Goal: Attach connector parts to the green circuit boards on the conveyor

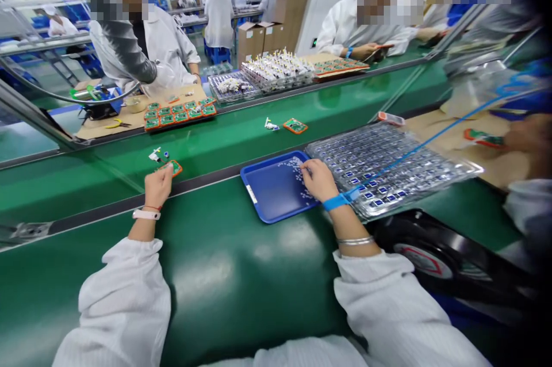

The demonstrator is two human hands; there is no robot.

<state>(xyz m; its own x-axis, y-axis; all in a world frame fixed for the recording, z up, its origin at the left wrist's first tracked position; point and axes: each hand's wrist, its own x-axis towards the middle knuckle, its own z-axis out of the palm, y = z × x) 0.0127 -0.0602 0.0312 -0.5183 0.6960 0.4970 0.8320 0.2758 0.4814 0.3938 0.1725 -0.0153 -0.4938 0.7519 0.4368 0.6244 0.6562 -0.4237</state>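
Note:
My left hand point(158, 186) rests on the green workbench belt point(224, 275), its fingertips gripping the edge of a green circuit board in an orange frame point(174, 168). Just beyond it lie small white and blue parts point(158, 154). My right hand point(318, 180) reaches over the corner of a blue plastic tray point(263, 194), with its fingertips among scattered tiny white parts point(294, 170). I cannot tell whether those fingers hold one. A blue wrist strap point(336, 201) circles my right wrist, and its blue cord runs across a clear blister tray of blue-and-silver components point(388, 168).
Another orange-framed board point(295, 125) and a small white part point(271, 123) lie on the belt ahead. At right, a co-worker's hand point(520, 134) is near a board point(483, 138). A round black fan point(431, 257) sits below right. Across the line stand board trays and cardboard boxes point(276, 30).

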